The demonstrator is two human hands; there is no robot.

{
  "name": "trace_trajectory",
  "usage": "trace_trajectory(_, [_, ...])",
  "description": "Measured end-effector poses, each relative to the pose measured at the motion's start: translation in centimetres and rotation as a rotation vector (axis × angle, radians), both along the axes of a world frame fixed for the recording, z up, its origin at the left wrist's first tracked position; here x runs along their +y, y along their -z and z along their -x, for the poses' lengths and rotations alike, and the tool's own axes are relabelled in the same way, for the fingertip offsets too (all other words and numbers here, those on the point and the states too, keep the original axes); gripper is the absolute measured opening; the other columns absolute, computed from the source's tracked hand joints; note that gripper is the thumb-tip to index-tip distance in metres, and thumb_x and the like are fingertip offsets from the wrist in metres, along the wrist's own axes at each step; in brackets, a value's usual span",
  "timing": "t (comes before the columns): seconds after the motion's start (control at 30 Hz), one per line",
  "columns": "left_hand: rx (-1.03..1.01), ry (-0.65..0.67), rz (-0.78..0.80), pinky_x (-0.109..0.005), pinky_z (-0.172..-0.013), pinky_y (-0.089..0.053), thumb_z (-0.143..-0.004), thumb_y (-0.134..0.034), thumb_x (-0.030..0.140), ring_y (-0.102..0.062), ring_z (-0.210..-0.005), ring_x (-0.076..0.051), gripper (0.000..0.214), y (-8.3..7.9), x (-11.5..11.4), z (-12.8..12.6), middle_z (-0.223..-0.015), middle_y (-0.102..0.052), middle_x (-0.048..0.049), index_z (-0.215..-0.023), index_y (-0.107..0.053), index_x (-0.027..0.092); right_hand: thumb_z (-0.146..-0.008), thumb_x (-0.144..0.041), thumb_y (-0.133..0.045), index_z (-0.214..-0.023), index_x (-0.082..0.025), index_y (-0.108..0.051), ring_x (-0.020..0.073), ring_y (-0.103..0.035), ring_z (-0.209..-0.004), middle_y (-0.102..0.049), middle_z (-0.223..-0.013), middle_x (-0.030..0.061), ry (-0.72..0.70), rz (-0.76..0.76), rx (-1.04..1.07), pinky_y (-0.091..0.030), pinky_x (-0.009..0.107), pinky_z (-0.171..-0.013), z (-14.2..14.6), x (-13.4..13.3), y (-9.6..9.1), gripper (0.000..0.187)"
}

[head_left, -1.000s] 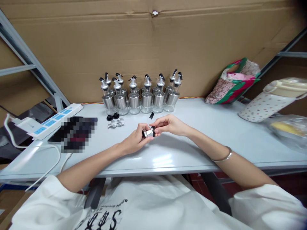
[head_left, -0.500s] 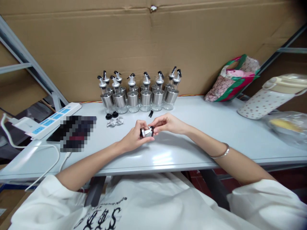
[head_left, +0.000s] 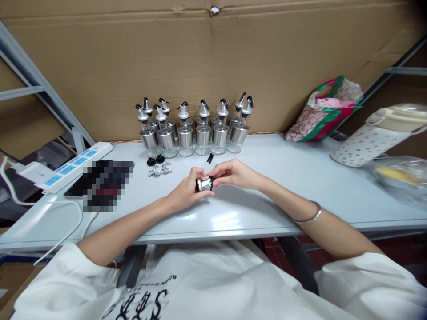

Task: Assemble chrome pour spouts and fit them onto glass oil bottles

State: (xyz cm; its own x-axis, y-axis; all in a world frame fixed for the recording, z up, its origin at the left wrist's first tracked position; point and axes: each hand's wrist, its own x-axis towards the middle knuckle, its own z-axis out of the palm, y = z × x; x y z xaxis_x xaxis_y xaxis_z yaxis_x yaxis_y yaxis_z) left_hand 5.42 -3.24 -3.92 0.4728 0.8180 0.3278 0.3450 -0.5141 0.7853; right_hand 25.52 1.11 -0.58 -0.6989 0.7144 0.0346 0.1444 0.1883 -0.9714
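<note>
My left hand [head_left: 190, 189] is closed around a silver pourer spout [head_left: 204, 183] with a black base, tilted so its nozzle points right. The fingers of my right hand [head_left: 230, 173] pinch a small black flip lever [head_left: 211, 183] at the nozzle end. Whether the lever is seated on the spout cannot be made out. Just beyond my hands lies another black lever [head_left: 210, 158]. To the left, two silver spout tops [head_left: 160, 169] rest near two black rubber stoppers [head_left: 156, 160].
Several glass and steel oil bottles [head_left: 203, 133] with pourers stand along the cardboard wall. At left lie a power strip [head_left: 75, 166], a cable and a dark, blurred-out object [head_left: 73, 184]. A patterned bag [head_left: 322, 113], a spotted flask [head_left: 367, 138] and a plastic-wrapped item [head_left: 400, 175] sit at right.
Both hands stay at the same place on the spout and lever. Only a very slight shift of the fingers shows.
</note>
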Motion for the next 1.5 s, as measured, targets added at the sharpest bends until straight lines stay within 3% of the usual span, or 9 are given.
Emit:
trace_trajectory(0.2, [-0.017, -0.006, 0.033, -0.021, -0.060, -0.037, -0.074, -0.067, 0.039, -0.044, -0.064, -0.008, 0.044, -0.23, -0.10, -0.06, -0.083, -0.045, 0.0041, -0.092, -0.031, 0.023, -0.068, -0.036, -0.073, -0.094, -0.012, -0.073, 0.0159, -0.065, -0.068, -0.073, -0.076, 0.0064, -0.018, -0.206, -0.074, -0.051, 0.027, -0.067, -0.26, 0.07, -0.03, 0.036])
trace_trajectory(0.4, [-0.026, -0.012, 0.047, -0.022, -0.062, -0.036, -0.072, -0.068, 0.040, -0.045, -0.065, -0.009, 0.045, -0.29, 0.11, -0.04, -0.082, -0.046, 0.0042, -0.092, -0.032, 0.022, -0.072, -0.038, -0.070, -0.098, -0.013, -0.072, 0.0177, -0.068, -0.072, -0.073, -0.079, 0.0071, -0.026, -0.328, -0.087, -0.054, 0.029, -0.071, -0.24, -0.01, 0.16, 0.036])
trace_trajectory(0.57, [-0.035, -0.021, 0.036, -0.022, -0.062, -0.037, -0.073, -0.068, 0.037, -0.047, -0.066, -0.009, 0.043, -0.41, 0.06, -0.13, -0.081, -0.046, 0.0042, -0.092, -0.033, 0.022, -0.076, -0.035, -0.067, -0.095, -0.015, -0.073, 0.0153, -0.067, -0.069, -0.071, -0.075, 0.0054, -0.048, -0.389, -0.081, -0.053, 0.025, -0.066, -0.33, -0.15, 0.15, 0.028])
trace_trajectory(0.77, [-0.042, -0.009, 0.051, -0.021, -0.062, -0.038, -0.073, -0.068, 0.036, -0.047, -0.065, -0.008, 0.043, -0.40, -0.07, -0.12, -0.082, -0.047, 0.0044, -0.093, -0.033, 0.022, -0.075, -0.033, -0.067, -0.078, -0.014, -0.073, 0.0138, -0.066, -0.062, -0.069, -0.070, 0.0049, -0.050, -0.321, -0.076, -0.053, 0.025, -0.062, -0.29, -0.36, -0.23, 0.020])
trace_trajectory(1.17, [-0.028, -0.025, 0.017, -0.020, -0.060, -0.036, -0.073, -0.068, 0.038, -0.045, -0.063, -0.007, 0.042, -0.18, 0.12, -0.06, -0.083, -0.045, 0.0045, -0.093, -0.034, 0.022, -0.070, -0.031, -0.071, -0.092, -0.016, -0.058, 0.0150, -0.067, -0.066, -0.069, -0.069, 0.0010, -0.005, -0.234, -0.033, -0.053, 0.028, -0.066, -0.01, -0.68, -0.32, 0.029])
trace_trajectory(1.5, [-0.030, -0.033, -0.003, -0.021, -0.061, -0.037, -0.074, -0.067, 0.039, -0.044, -0.063, -0.007, 0.042, -0.11, 0.10, -0.02, -0.083, -0.045, 0.0041, -0.094, -0.033, 0.022, -0.068, -0.035, -0.072, -0.077, -0.016, -0.055, 0.0178, -0.068, -0.067, -0.069, -0.068, 0.0029, 0.045, -0.239, -0.070, -0.053, 0.030, -0.065, -0.03, -0.82, -0.52, 0.026])
